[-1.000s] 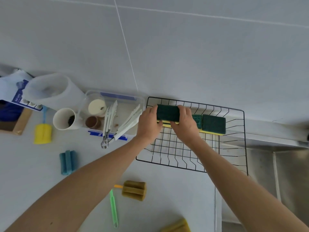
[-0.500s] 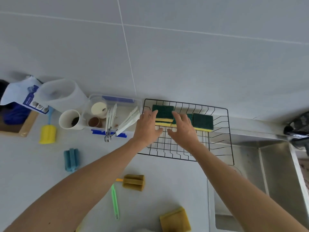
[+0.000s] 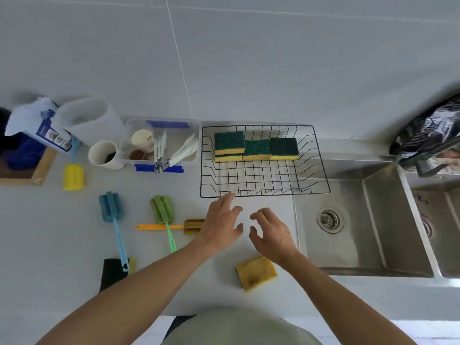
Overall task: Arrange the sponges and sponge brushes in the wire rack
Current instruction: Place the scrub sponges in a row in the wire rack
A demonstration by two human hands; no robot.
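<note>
My left hand [image 3: 220, 224] covers most of the brown sponge brush [image 3: 193, 226]. At nine o'clock the frame cuts a wooden board [image 3: 37, 171]; at three o'clock a dark blurred object [image 3: 428, 143] stays unreadable to me.

green-and-yellow sponges [image 3: 256, 149], black wire rack [image 3: 321, 168], blue brush [image 3: 113, 220]

Left grip [image 3: 220, 224], right grip [image 3: 270, 231] relaxed, empty

Green-topped sponges [image 3: 256, 146] inside wire rack [image 3: 321, 168]
</note>
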